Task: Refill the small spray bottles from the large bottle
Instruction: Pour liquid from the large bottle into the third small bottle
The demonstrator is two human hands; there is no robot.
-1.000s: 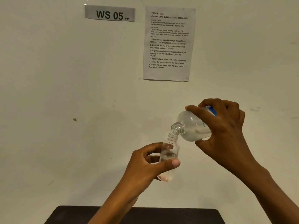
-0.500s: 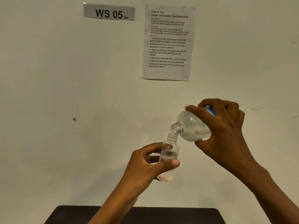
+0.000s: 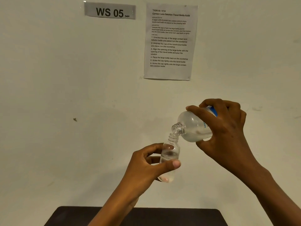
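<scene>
– Nothing much is moving since half a second ago: both hands and both bottles are staying put.
– What is filling the view?
– Pale wall (image 3: 65, 95) mostly, with a dark table (image 3: 179, 217) showing at the bottom edge, and 1 printed sheet (image 3: 171, 41) and a "WS 05" sign (image 3: 110, 11) hanging up top.
– And the hands?
– Right hand (image 3: 228, 136) is gripping the large bottle (image 3: 193, 128), tilting its open neck right at the small bottle (image 3: 170, 154)'s mouth. Left hand (image 3: 146, 167) is pinching that partly filled small bottle upright in the air, above the table.

Head-worn view, seemingly level, facing wall (image 3: 65, 95)
</scene>
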